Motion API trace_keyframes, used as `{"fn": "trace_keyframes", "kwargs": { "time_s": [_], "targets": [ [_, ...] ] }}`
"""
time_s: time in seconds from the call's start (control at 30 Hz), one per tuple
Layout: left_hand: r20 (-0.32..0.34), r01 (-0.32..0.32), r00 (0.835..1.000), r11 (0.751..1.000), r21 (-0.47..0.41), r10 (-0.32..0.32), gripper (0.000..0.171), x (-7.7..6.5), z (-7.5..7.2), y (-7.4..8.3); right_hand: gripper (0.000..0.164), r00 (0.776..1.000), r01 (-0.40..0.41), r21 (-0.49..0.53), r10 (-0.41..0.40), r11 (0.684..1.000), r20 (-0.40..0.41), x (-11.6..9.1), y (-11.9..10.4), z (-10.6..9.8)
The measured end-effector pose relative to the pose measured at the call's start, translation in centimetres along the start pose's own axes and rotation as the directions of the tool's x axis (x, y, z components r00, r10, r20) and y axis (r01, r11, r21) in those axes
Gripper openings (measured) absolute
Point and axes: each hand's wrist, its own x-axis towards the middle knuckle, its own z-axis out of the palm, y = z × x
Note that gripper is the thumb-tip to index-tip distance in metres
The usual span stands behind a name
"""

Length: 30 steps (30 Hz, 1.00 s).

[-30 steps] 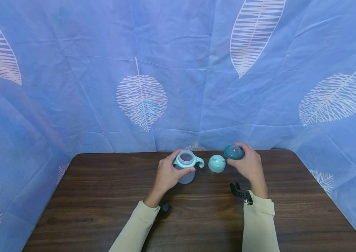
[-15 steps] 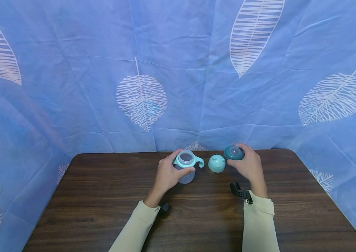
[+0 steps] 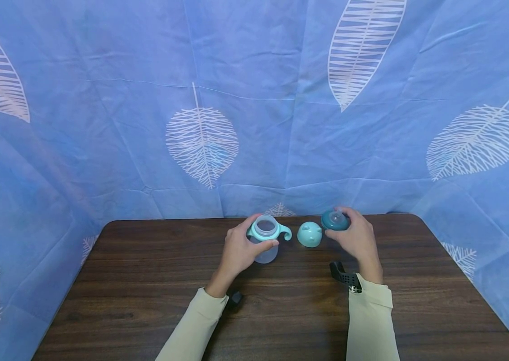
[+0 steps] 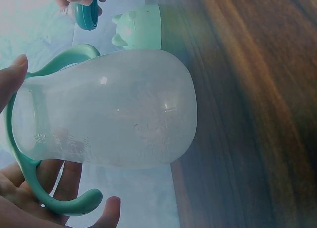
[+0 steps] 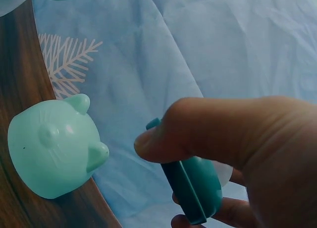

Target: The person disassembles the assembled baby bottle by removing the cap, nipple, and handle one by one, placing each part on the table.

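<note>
My left hand [image 3: 238, 248] grips a clear baby bottle [image 4: 114, 114] around its neck, where a mint-green ring with two curved handles [image 4: 79, 204] sits. The bottle is upright and uncapped, its round mouth showing in the head view. With thumb and fingers, my right hand [image 3: 359, 238] pinches a teal bottle collar with a clear nipple [image 3: 335, 219] by its edge. In the right wrist view the collar is tilted and part of the nipple is behind the thumb and hand. Between the hands a mint-green animal-shaped cap [image 5: 52, 149] with small ears stands on the table.
The dark wooden table [image 3: 146, 281] ends just behind the bottle and cap. A blue cloth with white leaf prints [image 3: 263, 140] hangs at its back edge. Black wrist straps with cameras [image 3: 344, 276] sit below the hands.
My right hand has sunk very slightly with the teal collar, drifting a touch to the right. The left hand, bottle and cap have stayed in place.
</note>
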Motion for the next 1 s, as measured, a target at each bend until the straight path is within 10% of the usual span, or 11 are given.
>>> {"fn": "trace_keyframes", "kwargs": {
  "time_s": [1.0],
  "targets": [
    [0.001, 0.005, 1.000, 1.000, 0.020, -0.005, 0.077, -0.08, 0.01, -0.05, 0.073, 0.999, -0.037, -0.033, 0.037, 0.999, 0.015, 0.13, 0.83, 0.21]
  ]
}}
